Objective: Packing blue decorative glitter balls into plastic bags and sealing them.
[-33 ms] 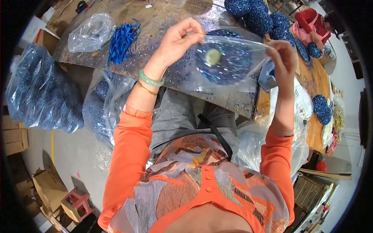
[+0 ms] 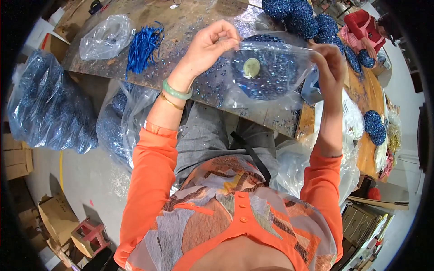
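Note:
Between both hands a clear plastic bag [image 2: 282, 100] is stretched above the table, its mouth edge running from one hand to the other. Inside it seems to sit a round blue glitter-covered ball [image 2: 275, 74], seen through the plastic, with a pale green disc [image 2: 251, 67] on it. My left hand [image 2: 218, 37] pinches the bag's left corner between thumb and fingers. At the right corner my right hand [image 2: 329, 58] is closed on the plastic, its fingertips partly hidden.
Blue ribbon strips [image 2: 143, 49] and a crumpled clear bag [image 2: 106, 38] lie on the wooden table [image 2: 199, 97], strewn with glitter. More glitter balls [image 2: 303, 25] sit at the back right. Filled bags [image 2: 49, 104] stand at the left. A co-worker [image 2: 365, 31] holds a ball at the far right.
The ball and disc in the bag have shifted slightly to the right and look less blurred. My left hand has risen a touch; both hands keep hold of the bag.

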{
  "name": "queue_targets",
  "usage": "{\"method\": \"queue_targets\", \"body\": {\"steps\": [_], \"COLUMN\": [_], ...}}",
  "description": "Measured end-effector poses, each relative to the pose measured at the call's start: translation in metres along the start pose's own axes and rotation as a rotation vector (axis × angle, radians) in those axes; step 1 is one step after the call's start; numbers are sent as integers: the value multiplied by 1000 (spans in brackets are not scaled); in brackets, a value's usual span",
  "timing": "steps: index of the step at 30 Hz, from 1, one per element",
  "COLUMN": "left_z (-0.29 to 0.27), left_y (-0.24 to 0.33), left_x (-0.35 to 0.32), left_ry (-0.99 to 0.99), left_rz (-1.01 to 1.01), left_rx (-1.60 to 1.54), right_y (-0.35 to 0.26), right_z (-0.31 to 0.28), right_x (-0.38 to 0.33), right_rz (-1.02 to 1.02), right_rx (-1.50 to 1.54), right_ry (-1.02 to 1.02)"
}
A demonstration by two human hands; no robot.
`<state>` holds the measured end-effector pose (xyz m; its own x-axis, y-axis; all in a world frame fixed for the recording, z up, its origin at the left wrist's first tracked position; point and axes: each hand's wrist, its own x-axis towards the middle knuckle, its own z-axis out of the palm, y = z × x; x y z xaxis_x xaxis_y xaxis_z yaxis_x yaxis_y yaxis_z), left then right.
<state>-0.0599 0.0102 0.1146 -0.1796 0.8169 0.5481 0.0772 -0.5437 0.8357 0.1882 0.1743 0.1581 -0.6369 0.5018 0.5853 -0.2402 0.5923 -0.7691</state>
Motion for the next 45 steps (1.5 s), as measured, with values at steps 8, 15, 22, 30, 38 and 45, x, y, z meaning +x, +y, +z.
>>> {"method": "queue_targets", "body": {"steps": [8,15,22,30,38,45], "left_z": [-14,-5,10,53,20,-7], "left_y": [10,20,-4,13,23,31], "left_x": [-7,4,-5,-1,12,16], "left_ry": [-278,-375,-498,-613,-761,-786], "left_rz": [-206,-71,-18,250,-51,39], "left_rx": [335,420,617,760,925,1168], "right_y": [-8,-9,10,-2,19,28], "right_z": [0,-11,-3,26,9,-5], "right_x": [16,18,-11,-9,-10,4], "right_rz": [-3,34,46,-187,-52,-258], "right_rx": [-120,-369,-397,-453,-725,-834], "right_ry": [-356,-531,-608,-837,-981,-1075]}}
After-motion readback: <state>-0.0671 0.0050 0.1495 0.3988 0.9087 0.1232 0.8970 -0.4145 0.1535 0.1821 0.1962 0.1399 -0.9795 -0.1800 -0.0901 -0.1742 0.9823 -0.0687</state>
